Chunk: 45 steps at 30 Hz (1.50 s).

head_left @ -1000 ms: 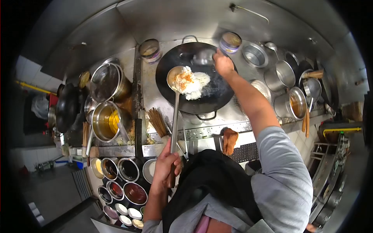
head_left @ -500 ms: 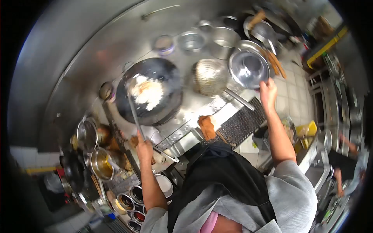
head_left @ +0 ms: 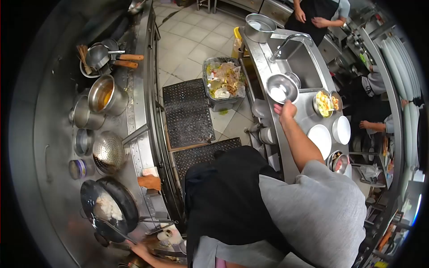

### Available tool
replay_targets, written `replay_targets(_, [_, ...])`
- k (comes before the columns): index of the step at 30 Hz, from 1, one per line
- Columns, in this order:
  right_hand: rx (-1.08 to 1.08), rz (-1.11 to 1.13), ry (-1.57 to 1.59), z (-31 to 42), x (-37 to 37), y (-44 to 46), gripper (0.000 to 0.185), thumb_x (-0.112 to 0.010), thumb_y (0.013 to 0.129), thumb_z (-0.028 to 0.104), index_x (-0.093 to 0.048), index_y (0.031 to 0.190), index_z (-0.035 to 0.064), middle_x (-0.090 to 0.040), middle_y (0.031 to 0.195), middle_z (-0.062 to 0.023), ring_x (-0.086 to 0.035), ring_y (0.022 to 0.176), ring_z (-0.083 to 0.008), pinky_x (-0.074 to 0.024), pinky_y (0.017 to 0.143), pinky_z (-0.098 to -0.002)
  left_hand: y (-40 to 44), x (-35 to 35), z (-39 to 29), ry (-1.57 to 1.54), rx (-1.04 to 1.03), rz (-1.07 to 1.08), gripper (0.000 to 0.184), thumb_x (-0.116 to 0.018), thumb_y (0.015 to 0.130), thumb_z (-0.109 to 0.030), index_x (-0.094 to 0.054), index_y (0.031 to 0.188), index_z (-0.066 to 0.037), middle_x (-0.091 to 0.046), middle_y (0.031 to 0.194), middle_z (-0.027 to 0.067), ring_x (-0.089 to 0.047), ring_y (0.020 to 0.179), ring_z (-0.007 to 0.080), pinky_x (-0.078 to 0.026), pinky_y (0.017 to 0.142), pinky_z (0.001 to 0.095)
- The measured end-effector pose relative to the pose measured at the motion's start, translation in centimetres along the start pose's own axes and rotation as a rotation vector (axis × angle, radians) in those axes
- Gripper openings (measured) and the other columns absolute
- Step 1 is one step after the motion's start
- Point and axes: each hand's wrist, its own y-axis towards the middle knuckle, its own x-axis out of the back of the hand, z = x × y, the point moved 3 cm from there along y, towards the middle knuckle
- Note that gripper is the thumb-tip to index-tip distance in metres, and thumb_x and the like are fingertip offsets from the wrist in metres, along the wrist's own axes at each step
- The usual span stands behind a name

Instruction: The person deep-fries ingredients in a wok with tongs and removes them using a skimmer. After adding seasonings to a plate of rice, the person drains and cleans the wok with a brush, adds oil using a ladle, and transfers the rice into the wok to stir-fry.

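My right hand (head_left: 286, 111) grips the rim of a shiny metal bowl (head_left: 288, 95) above the steel counter, beside the sink. The bowl looks bare inside. At the lower left, my left hand (head_left: 140, 250) is closed around the long handle of a wok ladle (head_left: 115, 229), which reaches into a black wok (head_left: 94, 196). The ladle's head is hard to make out. White rice (head_left: 108, 207) lies in the wok. Near my right hand are a bowl of cut yellow and green vegetables (head_left: 322, 104) and a white plate (head_left: 319, 140).
A perforated strainer (head_left: 108, 152) and metal pots (head_left: 107, 94) line the stove. A filled waste bin (head_left: 225, 82) stands between stove and counter, by black floor mats (head_left: 188, 114). The sink (head_left: 304, 62) has a tall faucet (head_left: 286, 42). Co-workers (head_left: 319, 18) stand beyond the counter.
My view has turned right, away from the stove. My right hand has carried the metal bowl from beside the strainer to the counter. My left hand keeps hold of the ladle in the wok.
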Motion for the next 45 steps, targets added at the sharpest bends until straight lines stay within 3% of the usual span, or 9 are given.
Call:
replay_targets(2, [-0.078, -0.065, 0.127, -2.4, 4.0, 5.1, 0.036, -0.050, 0.098, 0.028, -0.050, 0.123, 0.0023, -0.061, 0.113, -0.0161, -0.071, 0.082, -0.0405, -0.0572, 0.054, -0.0417, -1.5, 1.8, -5.9, -0.247, 0.161, -0.099, 0.068, -0.047, 0.084, 0.003, -0.034, 0.151, 0.003, -0.048, 0.144, 0.0271, -0.050, 0.129, 0.0319, -0.034, 0.112, 0.0365])
replay_targets(5, [-0.143, 0.160, 0.124, -6.6, 6.6, 10.0, 0.059, -0.035, 0.102, 0.040, -0.025, 0.142, -0.0030, -0.050, 0.133, -0.0235, -0.061, 0.112, -0.0440, -0.0544, 0.087, -0.0506, -1.8, -1.5, -2.7, -0.489, 0.296, -0.163, 0.069, -0.049, 0.085, -0.001, -0.037, 0.152, -0.013, -0.069, 0.101, 0.0126, -0.057, 0.055, 0.0179, -0.046, 0.045, 0.0311])
replay_targets(7, [-0.289, 0.224, 0.178, -6.2, 4.4, 7.0, 0.080, -0.033, 0.102, 0.049, -0.003, 0.154, -0.0040, -0.038, 0.148, -0.0293, -0.052, 0.127, -0.0459, -0.0415, 0.110, -0.0551, -6.2, 0.8, -8.8, -0.625, 0.493, 0.034, 0.068, -0.052, 0.086, -0.003, -0.039, 0.152, -0.014, -0.053, 0.059, 0.0015, -0.046, 0.042, 0.0137, -0.037, 0.037, 0.0302])
replay_targets(11, [-0.210, 0.528, -0.322, -6.9, -5.7, -4.8, 0.077, -0.043, 0.098, 0.059, -0.027, 0.148, 0.0021, -0.052, 0.140, -0.0222, -0.062, 0.113, -0.0381, -0.0530, 0.090, -0.0441, -10.6, 4.0, -10.4, 0.053, 0.305, -0.128, 0.071, -0.058, 0.087, -0.010, -0.036, 0.153, -0.025, -0.065, 0.089, 0.0314, -0.069, 0.084, 0.0426, -0.052, 0.076, 0.0499])
replay_targets(16, [-0.079, 1.067, -0.568, -11.6, -19.3, -24.3, 0.046, -0.043, 0.101, 0.043, -0.050, 0.127, 0.0058, -0.069, 0.113, -0.0169, -0.067, 0.067, -0.0207, -0.0551, 0.054, -0.0306, -12.7, 2.9, -11.2, -0.099, 0.365, -0.036, 0.074, -0.056, 0.088, -0.009, -0.031, 0.154, -0.029, -0.066, 0.097, 0.0324, -0.066, 0.093, 0.0462, -0.051, 0.083, 0.0512])
replay_targets(20, [0.046, 1.737, -0.676, -18.1, -24.8, -46.1, 0.034, -0.057, 0.101, 0.033, -0.054, 0.121, 0.0063, -0.070, 0.102, -0.0129, -0.068, 0.071, -0.0174, -0.0543, 0.059, -0.0294, -6.3, 0.4, -6.4, -0.105, 0.414, -0.050, 0.072, -0.056, 0.089, -0.011, -0.031, 0.155, -0.027, -0.067, 0.097, 0.0314, -0.066, 0.093, 0.0459, -0.051, 0.083, 0.0506])
replay_targets(25, [0.859, 2.297, -0.606, -22.6, -22.1, -70.5, 0.031, -0.066, 0.090, 0.020, -0.063, 0.113, -0.0002, -0.069, 0.108, -0.0192, -0.067, 0.100, -0.0326, -0.0524, 0.091, -0.0436, -2.8, 0.8, -6.6, -0.098, 0.530, -0.179, 0.066, -0.057, 0.091, -0.016, -0.035, 0.153, -0.022, -0.068, 0.099, 0.0285, -0.066, 0.093, 0.0447, -0.050, 0.083, 0.0509])
replay_targets(30, [1.461, 2.361, -0.749, -31.8, -20.5, -79.8, 0.036, -0.067, 0.089, 0.033, -0.068, 0.109, 0.0026, -0.069, 0.112, -0.0181, -0.066, 0.104, -0.0335, -0.0495, 0.096, -0.0453, -7.0, 2.0, -4.3, -0.013, 0.379, -0.046, 0.069, -0.059, 0.088, -0.013, -0.036, 0.152, -0.021, -0.066, 0.091, 0.0305, -0.066, 0.084, 0.0464, -0.051, 0.077, 0.0542])
replay_targets(45, [1.449, 2.476, -0.450, -21.7, -23.8, -75.9, 0.023, -0.073, 0.083, 0.029, -0.071, 0.076, 0.0077, -0.068, 0.080, -0.0106, -0.063, 0.088, -0.0307, -0.0476, 0.081, -0.0460, -20.0, 16.6, -14.9, -0.118, 0.279, 0.223, 0.065, -0.064, 0.091, -0.018, -0.039, 0.151, -0.025, -0.067, 0.104, 0.0271, -0.063, 0.099, 0.0459, -0.050, 0.087, 0.0504])
